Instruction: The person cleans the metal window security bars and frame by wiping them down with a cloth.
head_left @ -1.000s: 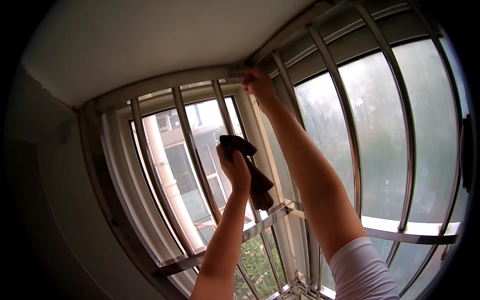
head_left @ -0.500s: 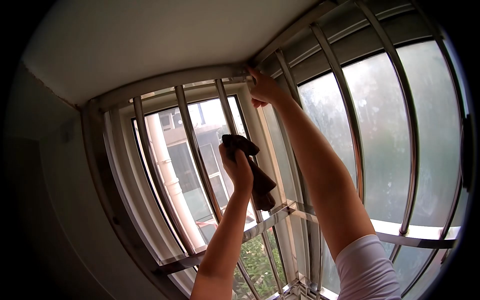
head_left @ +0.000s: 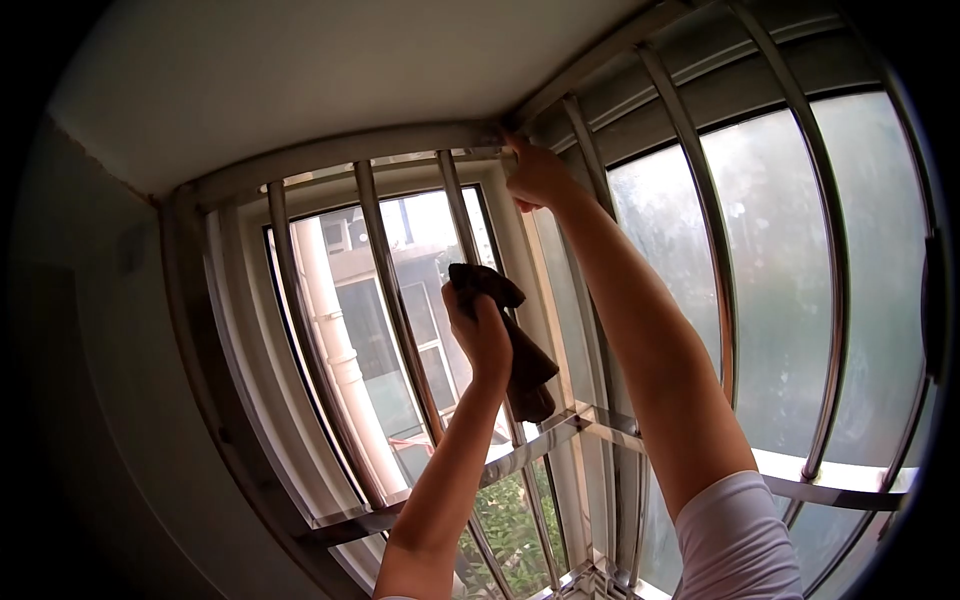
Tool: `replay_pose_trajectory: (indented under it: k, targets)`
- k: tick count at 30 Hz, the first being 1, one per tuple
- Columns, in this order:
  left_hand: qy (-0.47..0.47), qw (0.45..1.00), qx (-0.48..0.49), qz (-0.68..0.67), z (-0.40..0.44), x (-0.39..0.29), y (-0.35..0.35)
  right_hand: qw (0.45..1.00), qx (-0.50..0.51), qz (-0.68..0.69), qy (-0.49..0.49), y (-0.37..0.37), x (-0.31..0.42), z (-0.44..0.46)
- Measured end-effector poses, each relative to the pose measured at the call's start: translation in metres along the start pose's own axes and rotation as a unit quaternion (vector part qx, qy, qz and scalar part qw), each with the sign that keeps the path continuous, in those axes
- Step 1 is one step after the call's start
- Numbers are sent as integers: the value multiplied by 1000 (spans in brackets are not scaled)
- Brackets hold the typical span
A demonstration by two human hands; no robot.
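My left hand [head_left: 482, 330] is closed around a dark brown cloth [head_left: 530, 368], which hangs down on the right of the hand in front of the window bars. Higher up, my right hand [head_left: 540, 178] reaches to the top corner of the metal frame [head_left: 400, 138], just under the ceiling. Its index finger is stretched out and touches the corner, while the other fingers are curled. Nothing shows in this hand.
Upright metal bars [head_left: 388, 290] stand before the window on the left, and more bars [head_left: 700, 200] before the frosted panes on the right. A horizontal rail [head_left: 530, 448] crosses below. The ceiling [head_left: 300, 70] is close overhead.
My right hand has shifted slightly right, its index finger now stretched out at the corner. My left hand with the cloth has moved slightly right. The view has shifted a little.
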State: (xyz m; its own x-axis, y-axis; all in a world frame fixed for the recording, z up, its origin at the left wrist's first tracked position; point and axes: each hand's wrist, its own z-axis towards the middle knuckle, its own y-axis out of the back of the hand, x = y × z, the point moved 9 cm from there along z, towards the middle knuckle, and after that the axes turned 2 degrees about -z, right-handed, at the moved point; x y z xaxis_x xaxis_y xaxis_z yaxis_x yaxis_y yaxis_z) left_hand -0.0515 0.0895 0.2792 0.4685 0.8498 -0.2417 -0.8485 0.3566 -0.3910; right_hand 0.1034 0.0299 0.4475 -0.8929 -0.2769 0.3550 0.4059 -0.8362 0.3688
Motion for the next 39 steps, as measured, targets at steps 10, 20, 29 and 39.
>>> replay_pose_trajectory:
  k: [10,20,29,39]
  targets:
    - [35,999,10,15,-4,-1,-2,997,-69,-16,30,1,1,11]
    - [-28,998,10,63,-4,-17,-1,994,34,99,-20,0,0,2]
    - [-2,998,-1,59,-5,-19,-1,982,25,185,-15,4,2,-7]
    - [-19,997,-15,77,-4,-20,1,983,57,154,-86,0,1,-2]
